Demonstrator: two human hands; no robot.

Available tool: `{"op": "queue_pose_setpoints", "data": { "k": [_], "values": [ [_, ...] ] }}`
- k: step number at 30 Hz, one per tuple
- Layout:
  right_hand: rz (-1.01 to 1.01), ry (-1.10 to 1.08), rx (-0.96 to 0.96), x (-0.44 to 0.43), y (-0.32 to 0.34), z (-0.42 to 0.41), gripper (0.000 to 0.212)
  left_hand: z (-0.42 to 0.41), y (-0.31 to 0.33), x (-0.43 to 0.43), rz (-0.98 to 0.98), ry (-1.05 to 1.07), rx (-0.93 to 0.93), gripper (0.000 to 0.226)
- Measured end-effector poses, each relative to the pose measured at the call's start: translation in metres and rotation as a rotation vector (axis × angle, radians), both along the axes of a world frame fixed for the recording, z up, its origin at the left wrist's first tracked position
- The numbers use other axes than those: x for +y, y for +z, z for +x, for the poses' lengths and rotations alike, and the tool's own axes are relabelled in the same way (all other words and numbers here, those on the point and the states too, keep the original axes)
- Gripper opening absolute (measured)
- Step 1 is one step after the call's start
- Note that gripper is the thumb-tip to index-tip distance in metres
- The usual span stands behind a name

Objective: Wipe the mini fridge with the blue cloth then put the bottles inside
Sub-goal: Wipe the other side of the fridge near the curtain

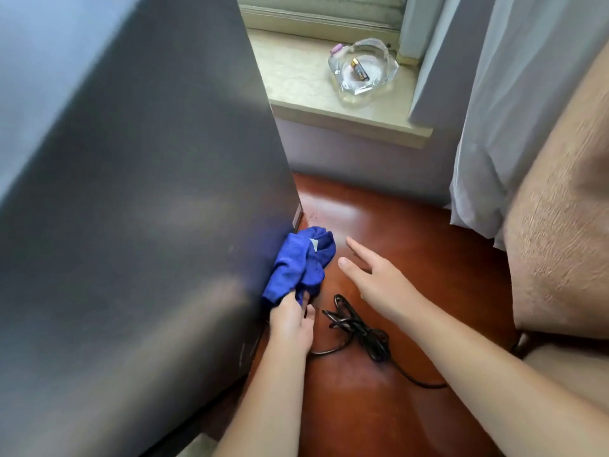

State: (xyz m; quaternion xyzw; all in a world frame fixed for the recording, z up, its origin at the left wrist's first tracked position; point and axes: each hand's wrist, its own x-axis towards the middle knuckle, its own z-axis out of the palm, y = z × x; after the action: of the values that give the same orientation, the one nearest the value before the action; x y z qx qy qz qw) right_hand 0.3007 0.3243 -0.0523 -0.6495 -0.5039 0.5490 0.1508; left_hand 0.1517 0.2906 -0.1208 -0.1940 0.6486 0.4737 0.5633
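Observation:
The dark grey mini fridge (138, 192) fills the left half of the view, seen from above along its right side wall. My left hand (291, 319) grips a bunched blue cloth (301, 262) and presses it against the lower right side of the fridge, near the floor. My right hand (375, 278) hovers to the right of the cloth, fingers spread, palm down, holding nothing. No bottles are in view, and the fridge door is hidden.
A coiled black power cord (357, 328) lies on the red-brown wooden floor (379, 407) just under my hands. A glass ashtray (362, 65) holding a battery sits on the stone windowsill (296, 77). White curtain (514, 94) and a beige upholstered chair (560, 225) close off the right.

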Motion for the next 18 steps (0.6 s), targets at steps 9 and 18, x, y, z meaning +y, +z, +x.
{"op": "queue_pose_setpoints", "data": {
  "k": [9, 18],
  "values": [
    [0.083, -0.08, 0.084, -0.003, 0.011, -0.001, 0.054, 0.02, 0.046, 0.086, 0.299, -0.095, -0.025, 0.012],
    [0.04, -0.084, 0.049, -0.04, 0.016, 0.019, 0.056, -0.006, 0.036, -0.006, 0.134, -0.042, -0.016, 0.017]
  ]
}}
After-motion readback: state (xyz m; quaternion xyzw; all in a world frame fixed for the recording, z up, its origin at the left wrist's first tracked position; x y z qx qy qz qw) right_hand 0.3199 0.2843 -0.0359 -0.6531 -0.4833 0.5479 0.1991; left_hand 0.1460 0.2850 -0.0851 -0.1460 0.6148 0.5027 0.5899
